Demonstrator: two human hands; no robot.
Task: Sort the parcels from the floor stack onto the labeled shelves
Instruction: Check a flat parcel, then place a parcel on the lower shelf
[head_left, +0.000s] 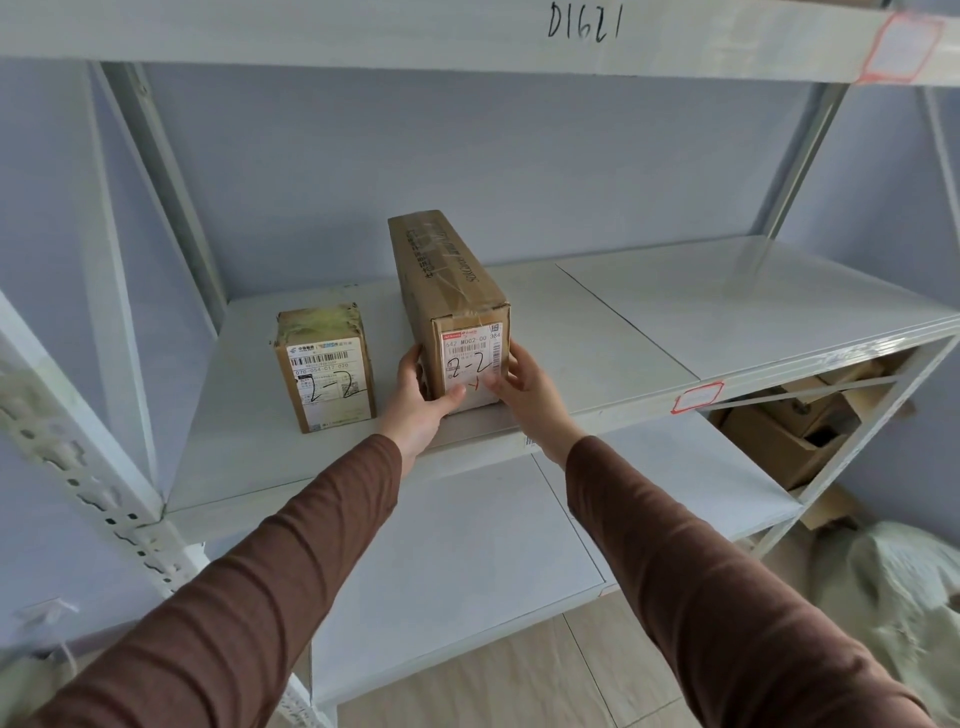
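Head view shows two hands on a long box (451, 291) that sits on the middle shelf (727, 322) of a white rack. The left hand (421, 405) and the right hand (524, 387) each curl around one side of the front end of the box, so both have a grip on it. The box lies with its long side going back toward the wall. Its front label has "2-2" written on it in black pen. Just beside it, on the left but not touching, stands a small box (324, 369) with the same "2-2" mark. So two parcels seem to be in their place on this shelf, and the long one looks almost put down, with only the letting go left. The shelf has a small red-edged tag (698, 397) on its front lip, too blurry to read. The shelf above has "D1621" written on its edge (584, 23). Lower down on the right, behind the rack, more brown boxes (795, 431) sit in a heap, and a pale sack (893, 587) lies on the floor. These may be parcels still to sort, so the job looks far from done. The floor stack itself cannot be seen well from here.
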